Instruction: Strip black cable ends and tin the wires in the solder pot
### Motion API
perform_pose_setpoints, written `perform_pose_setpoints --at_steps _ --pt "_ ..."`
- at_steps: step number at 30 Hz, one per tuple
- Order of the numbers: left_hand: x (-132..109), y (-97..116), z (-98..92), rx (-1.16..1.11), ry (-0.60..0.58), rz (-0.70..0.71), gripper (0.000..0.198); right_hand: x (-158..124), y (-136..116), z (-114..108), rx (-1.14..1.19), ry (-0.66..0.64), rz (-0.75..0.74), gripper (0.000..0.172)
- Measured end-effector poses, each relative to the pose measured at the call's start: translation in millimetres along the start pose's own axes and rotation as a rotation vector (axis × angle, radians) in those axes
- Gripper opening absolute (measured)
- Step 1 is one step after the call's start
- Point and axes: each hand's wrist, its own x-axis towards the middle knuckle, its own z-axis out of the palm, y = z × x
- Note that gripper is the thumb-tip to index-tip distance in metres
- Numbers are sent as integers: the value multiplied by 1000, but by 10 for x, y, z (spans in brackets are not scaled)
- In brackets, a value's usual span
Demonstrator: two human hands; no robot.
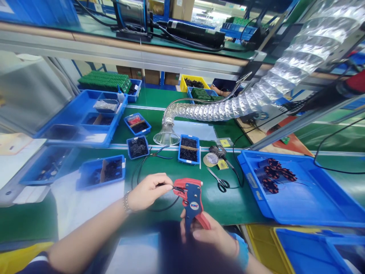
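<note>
While I watch from afar through the head camera, a green workbench (234,207) fills my view, with a white sheet (85,205) lying at its left end and blue trays (101,172) of small black parts spread along it. Behind them, a larger divided blue tray (80,114) holds a clear bag and more black pieces, and a stack of green parts (104,82) sits farther back, near cardboard boxes (151,77). My left hand (146,192), with a metal bracelet (125,202) on its wrist, has its fingers (162,182) pinched tightly on the black wire (168,205), feeding its end into the wire stripper (191,199), a red and blue tool near the bench's front edge. My right hand (209,238) is clenched around the stripper's handles. Just ahead lie blue-handled pliers (161,154), a roll of tape (210,160), and black-handled scissors (221,183). Above them, silver ducting (228,106) arcs across the bench and ends in a clear funnel hood (167,135). A co-worker's arm (221,89) shows beyond it, near a yellow bin (194,82). At the right, a wide blue tray (310,194) holds dark copper-wound coils (272,171), with a yellow crate (256,247) below the bench edge.
</note>
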Motion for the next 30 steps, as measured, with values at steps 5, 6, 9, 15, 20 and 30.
perform_pose_setpoints --at_steps 5,6,9,15,20,30 --pt "6 14 5 10 12 -5 17 -1 -4 7 -21 17 5 36" --pt "7 17 5 12 14 -4 18 -1 -1 5 -27 22 4 36" --pt "5 24 13 12 22 -3 18 4 27 -8 -82 43 -17 34" --pt "9 -3 56 -19 33 -21 19 31 163 -35 -157 121 -73 24" --pt "-28 -90 64 -74 52 -130 23 -19 110 -87 -143 110 -99 31" --pt "-103 -199 436 -192 -210 -264 30 307 -45 -93 -308 544 -324 29"
